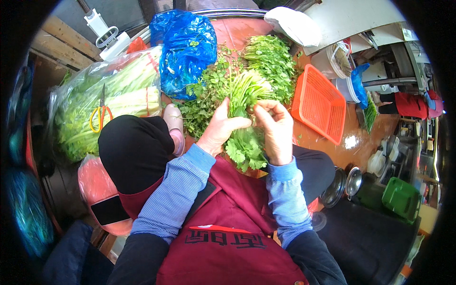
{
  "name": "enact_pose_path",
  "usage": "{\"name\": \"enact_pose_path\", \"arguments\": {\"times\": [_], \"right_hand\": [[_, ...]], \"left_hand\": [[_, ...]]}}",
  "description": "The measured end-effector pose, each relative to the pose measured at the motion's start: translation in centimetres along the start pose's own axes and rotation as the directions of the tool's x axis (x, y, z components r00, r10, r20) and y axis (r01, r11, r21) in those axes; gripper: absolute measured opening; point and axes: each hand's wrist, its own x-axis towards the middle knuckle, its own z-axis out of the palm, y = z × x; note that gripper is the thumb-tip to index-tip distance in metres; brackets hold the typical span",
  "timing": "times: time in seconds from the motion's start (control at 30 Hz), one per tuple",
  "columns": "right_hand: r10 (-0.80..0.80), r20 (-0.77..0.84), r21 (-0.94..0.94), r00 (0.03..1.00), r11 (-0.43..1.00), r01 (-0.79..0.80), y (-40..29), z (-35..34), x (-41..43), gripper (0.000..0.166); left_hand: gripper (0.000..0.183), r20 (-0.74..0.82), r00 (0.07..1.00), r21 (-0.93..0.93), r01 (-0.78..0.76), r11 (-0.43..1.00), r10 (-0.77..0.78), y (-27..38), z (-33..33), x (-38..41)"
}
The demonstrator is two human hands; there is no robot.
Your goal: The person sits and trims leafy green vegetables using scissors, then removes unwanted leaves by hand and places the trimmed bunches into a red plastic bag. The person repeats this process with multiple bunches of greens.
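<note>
My left hand (224,130) is closed around a bunch of fresh coriander (245,149), its pale stems pointing away from me and its leaves hanging towards my lap. At the bunch's right side, my right hand (274,124) pinches a small bit of dark green leaf or stem between thumb and fingertips. Loose coriander and trimmings (206,96) lie on the floor beyond my left hand. Farther off, a stack of coriander (269,60) rests with its stems to the left and leaves to the right.
Left are a plastic bag of celery (124,85) with scissors (102,110) on top, and a blue plastic bag (187,53). An orange basket (319,103) stands right, near white buckets (331,62). A green bin (400,199) and a person in red (409,105) are farther right.
</note>
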Motion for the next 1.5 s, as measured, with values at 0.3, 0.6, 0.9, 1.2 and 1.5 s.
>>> {"name": "enact_pose_path", "arguments": {"times": [0.3,0.6,0.9,1.2,1.5], "right_hand": [[-0.199,-0.035,-0.561,0.979,0.815,0.145,-2.4,-8.5,1.3,0.039],[0.474,0.478,-0.33,0.74,0.877,-0.35,-3.0,-5.3,2.0,0.08],[0.194,0.536,0.267,0.822,0.884,-0.383,-2.3,-2.9,2.2,0.032],[0.297,0.229,0.324,0.927,0.875,-0.361,-0.8,-3.7,2.9,0.02],[0.388,0.342,0.564,0.856,0.643,-0.518,0.6,-3.3,2.0,0.028]], "left_hand": [[0.038,0.073,0.984,-0.178,0.174,0.969,-0.163,1.5,-0.6,0.0],[0.051,0.326,0.918,0.009,0.237,0.971,-0.227,0.9,-0.9,0.4],[0.04,0.16,0.857,0.312,0.427,0.848,-0.49,3.2,0.1,-0.4],[0.014,0.186,0.954,0.697,-0.297,0.653,0.236,1.2,1.4,0.1],[0.009,0.129,0.936,0.886,-0.258,0.386,0.328,0.8,1.7,0.0]]}}
